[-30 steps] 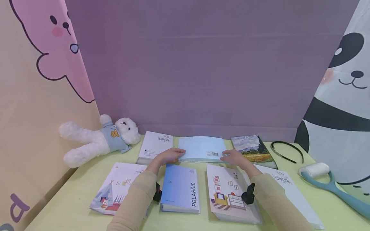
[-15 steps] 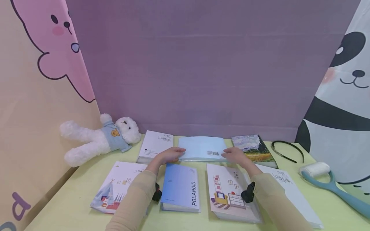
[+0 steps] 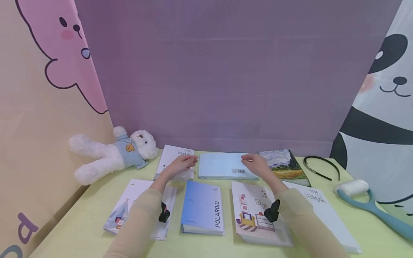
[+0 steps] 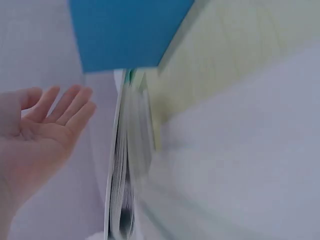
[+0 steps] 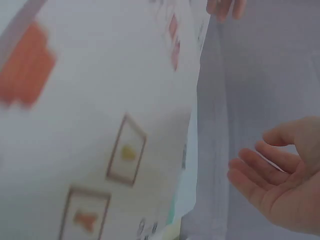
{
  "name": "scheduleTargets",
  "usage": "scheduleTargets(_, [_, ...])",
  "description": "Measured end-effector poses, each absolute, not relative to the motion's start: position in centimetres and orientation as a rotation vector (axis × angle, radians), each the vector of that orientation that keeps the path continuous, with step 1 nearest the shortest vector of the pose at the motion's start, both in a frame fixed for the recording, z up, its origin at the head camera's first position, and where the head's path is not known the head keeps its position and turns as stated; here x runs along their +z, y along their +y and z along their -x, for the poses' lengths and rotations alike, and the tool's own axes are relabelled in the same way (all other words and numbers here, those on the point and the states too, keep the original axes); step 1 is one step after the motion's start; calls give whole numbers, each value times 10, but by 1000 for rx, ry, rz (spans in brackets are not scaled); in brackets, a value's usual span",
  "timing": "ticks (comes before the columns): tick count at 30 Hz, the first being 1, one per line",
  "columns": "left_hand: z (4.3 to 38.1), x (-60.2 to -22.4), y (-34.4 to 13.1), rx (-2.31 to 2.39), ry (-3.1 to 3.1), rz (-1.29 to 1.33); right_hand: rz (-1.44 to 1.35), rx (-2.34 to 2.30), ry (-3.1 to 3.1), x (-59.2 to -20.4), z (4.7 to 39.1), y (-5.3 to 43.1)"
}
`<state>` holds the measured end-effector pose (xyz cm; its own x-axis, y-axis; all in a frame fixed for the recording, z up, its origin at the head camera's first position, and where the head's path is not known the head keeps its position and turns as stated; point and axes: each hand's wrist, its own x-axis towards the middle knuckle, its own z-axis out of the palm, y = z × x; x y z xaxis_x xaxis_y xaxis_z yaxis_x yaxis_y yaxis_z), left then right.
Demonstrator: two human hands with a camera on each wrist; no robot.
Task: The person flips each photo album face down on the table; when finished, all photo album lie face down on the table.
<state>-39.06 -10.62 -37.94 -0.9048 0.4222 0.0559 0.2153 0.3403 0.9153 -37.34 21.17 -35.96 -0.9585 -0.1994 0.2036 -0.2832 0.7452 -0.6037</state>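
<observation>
Pale-blue book (image 3: pixel 222 166) lies flat at the far middle of the surface (image 3: pixel 80 222), between the white book (image 3: pixel 174 152) and the painted book (image 3: pixel 287 165). Our left hand (image 3: pixel 180 166) and right hand (image 3: pixel 257 167) hover empty, fingers loosely apart. We judge the step to be positioning it; any nudge calls for lowering both hands to its edges.

We see a plush bear (image 3: pixel 129 147) lying at left, a pink cartoon (image 3: pixel 64 61) at upper left and a purple backdrop (image 3: pixel 226 79) across the top. Rightward, we find a headband (image 3: pixel 317 157), a panda print (image 3: pixel 387 143) and, at lower right, a roller (image 3: pixel 384 213).
</observation>
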Motion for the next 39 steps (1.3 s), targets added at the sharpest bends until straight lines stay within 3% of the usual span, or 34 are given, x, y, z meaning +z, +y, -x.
scheduleTargets(23, [371,-359,-191,1771,2554,-340,-682,1237,-2576,-344,363,94])
scheduleTargets(39, [362,-368,-222,1509,2585,-227,-670,1261,-2650,-359,370,37])
